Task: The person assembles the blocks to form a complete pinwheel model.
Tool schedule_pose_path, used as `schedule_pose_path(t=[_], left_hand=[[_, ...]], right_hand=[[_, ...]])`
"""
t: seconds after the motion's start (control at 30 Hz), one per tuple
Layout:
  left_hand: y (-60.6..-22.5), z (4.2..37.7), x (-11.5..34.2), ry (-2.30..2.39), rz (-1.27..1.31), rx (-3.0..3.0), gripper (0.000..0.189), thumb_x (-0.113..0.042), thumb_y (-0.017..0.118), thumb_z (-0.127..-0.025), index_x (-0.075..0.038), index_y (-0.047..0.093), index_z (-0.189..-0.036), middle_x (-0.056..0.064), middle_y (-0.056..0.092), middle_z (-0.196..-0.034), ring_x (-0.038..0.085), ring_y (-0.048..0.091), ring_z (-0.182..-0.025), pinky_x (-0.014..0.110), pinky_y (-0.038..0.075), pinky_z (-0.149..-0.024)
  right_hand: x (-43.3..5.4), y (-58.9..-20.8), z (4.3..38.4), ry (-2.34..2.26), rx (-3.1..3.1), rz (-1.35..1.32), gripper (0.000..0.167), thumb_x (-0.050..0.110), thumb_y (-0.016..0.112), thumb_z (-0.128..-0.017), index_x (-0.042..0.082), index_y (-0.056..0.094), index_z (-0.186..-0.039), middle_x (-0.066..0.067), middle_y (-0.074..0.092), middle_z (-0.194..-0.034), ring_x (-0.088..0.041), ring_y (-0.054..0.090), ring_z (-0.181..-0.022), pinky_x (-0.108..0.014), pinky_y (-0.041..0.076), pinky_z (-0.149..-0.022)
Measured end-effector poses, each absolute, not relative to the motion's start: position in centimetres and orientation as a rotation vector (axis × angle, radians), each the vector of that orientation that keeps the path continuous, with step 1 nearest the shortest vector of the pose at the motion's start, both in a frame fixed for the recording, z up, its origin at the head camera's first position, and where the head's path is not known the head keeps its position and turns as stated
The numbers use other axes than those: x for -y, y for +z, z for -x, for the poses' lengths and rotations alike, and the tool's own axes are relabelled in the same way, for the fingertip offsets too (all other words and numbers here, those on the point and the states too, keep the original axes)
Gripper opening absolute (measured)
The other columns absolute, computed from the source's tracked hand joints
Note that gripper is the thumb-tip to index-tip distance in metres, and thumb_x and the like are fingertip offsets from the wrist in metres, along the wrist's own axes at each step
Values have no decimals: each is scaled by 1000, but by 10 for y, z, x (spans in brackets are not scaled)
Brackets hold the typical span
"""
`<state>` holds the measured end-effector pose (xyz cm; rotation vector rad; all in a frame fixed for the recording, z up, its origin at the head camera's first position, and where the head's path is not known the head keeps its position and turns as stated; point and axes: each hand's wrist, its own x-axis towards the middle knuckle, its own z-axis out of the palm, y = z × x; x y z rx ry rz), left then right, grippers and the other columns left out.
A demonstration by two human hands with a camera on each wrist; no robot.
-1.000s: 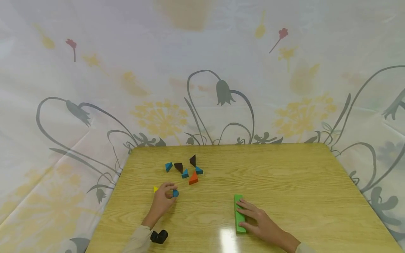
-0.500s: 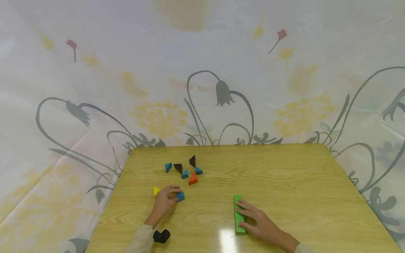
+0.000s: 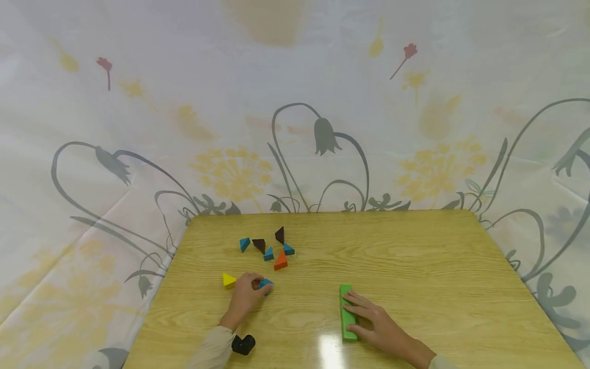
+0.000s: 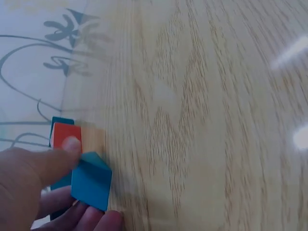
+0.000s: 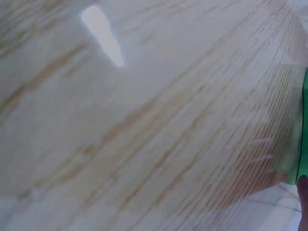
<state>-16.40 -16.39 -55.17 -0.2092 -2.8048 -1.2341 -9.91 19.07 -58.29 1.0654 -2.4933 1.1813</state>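
Note:
My left hand (image 3: pixel 244 300) pinches a blue triangular block (image 3: pixel 265 286) between thumb and fingers, close over the table. In the left wrist view, the thumb lies along one side of that blue block (image 4: pixel 92 182) and the fingertips on the other. A yellow triangular block (image 3: pixel 228 281) lies just left of this hand. Further right, my right hand (image 3: pixel 380 325) rests with spread fingers on a long green block (image 3: pixel 346 310), thumb near its close end. Only an edge of the green block (image 5: pixel 304 130) and the thumb tip show in the right wrist view.
Beyond the left hand, a loose group holds an orange-red block (image 3: pixel 280 262), two dark triangular blocks (image 3: pixel 259 245) and several small blue ones (image 3: pixel 244 244). A black object (image 3: pixel 243 344) sits by the left sleeve. A patterned cloth (image 3: pixel 295 128) hangs behind the wooden table (image 3: pixel 415 256).
My left hand has moved a little right with the blue block, turning it, and the yellow block now shows more fully. The right hand has stayed on the green block.

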Motion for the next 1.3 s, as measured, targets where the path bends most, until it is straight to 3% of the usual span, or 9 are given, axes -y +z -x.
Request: schedule_pose_path(t=[0.13,0.3,0.47,0.53,0.73,1.07,1.3], left_hand=[[-551,165,158,-1205,191,2824,25,-10,80,-76,3,70,-95,10,64,-88,18,55,-75,28,48,-63],[-546,164,150,-1227,188,2840,22,0,80,-71,-2,72,-90,9,64,-92,26,58,-85,43,46,-81],[-546,161,150,-1262,194,2834,18,7,78,-70,-3,72,-83,6,62,-88,27,57,-85,45,47,-81],[-545,160,152,-1262,236,2839,19,7,77,-71,-2,71,-87,8,63,-91,28,58,-87,42,50,-78],[-539,156,157,-1234,376,2927,24,5,72,-78,3,70,-101,14,65,-102,32,60,-97,46,52,-81],[-544,160,163,-1265,505,2921,16,1,74,-78,-2,66,-91,8,63,-92,24,59,-84,33,51,-71],[-550,163,164,-1461,385,2846,14,-4,75,-80,-3,68,-92,5,65,-93,25,60,-90,37,52,-78]], right_hand=[[-191,-584,99,1183,2495,-1072,46,20,70,-86,-2,59,-124,-21,48,-136,-44,41,-124,-17,25,-105],[-191,-584,100,1177,2500,-1069,46,21,70,-86,-2,59,-124,-20,48,-136,-45,41,-124,-19,27,-105],[-191,-584,100,1173,2499,-1067,46,21,70,-86,-1,60,-124,-20,49,-136,-44,41,-125,-19,27,-105],[-190,-584,100,1171,2494,-1071,46,21,70,-86,-1,60,-124,-20,49,-136,-43,42,-125,-19,28,-104],[-191,-581,100,1175,2475,-1086,45,18,71,-85,-3,59,-124,-22,49,-135,-43,42,-124,-19,29,-104],[-190,-580,99,1183,2478,-1068,45,18,71,-85,-3,60,-123,-22,50,-134,-44,43,-123,-22,32,-104],[-190,-580,99,1196,2472,-1072,44,18,71,-85,-3,60,-123,-23,50,-134,-44,43,-124,-20,31,-104]])
